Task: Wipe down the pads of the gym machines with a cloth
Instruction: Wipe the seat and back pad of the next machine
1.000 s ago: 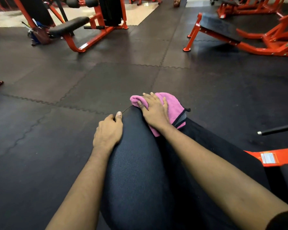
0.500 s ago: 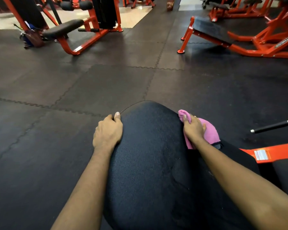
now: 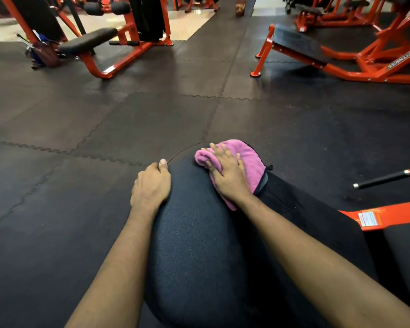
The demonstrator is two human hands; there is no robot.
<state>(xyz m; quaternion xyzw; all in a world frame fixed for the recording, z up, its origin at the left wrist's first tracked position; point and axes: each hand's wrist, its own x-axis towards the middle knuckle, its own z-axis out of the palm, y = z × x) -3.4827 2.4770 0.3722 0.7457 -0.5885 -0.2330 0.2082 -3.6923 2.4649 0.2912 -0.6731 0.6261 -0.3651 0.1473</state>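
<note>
A long black padded cushion (image 3: 194, 233) runs from the bottom of the view away from me. A pink cloth (image 3: 249, 157) lies over its far right end. My right hand (image 3: 227, 174) presses flat on the cloth with the fingers spread and straight. My left hand (image 3: 150, 185) grips the pad's left edge, with the thumb on top and the fingers curled down over the side, out of sight.
An orange frame bar with a white label (image 3: 388, 216) and a black-handled rod (image 3: 386, 177) stand to the right of the pad. An orange bench machine (image 3: 88, 41) with a bag (image 3: 43, 53) beside it is at the back left. A slanted orange machine (image 3: 298, 42) stands at the back right. Black rubber floor tiles (image 3: 140, 119) lie between them.
My right hand has slid the pink cloth from the pad's right side back up onto its far end, where it was a second ago. My left hand has kept its hold.
</note>
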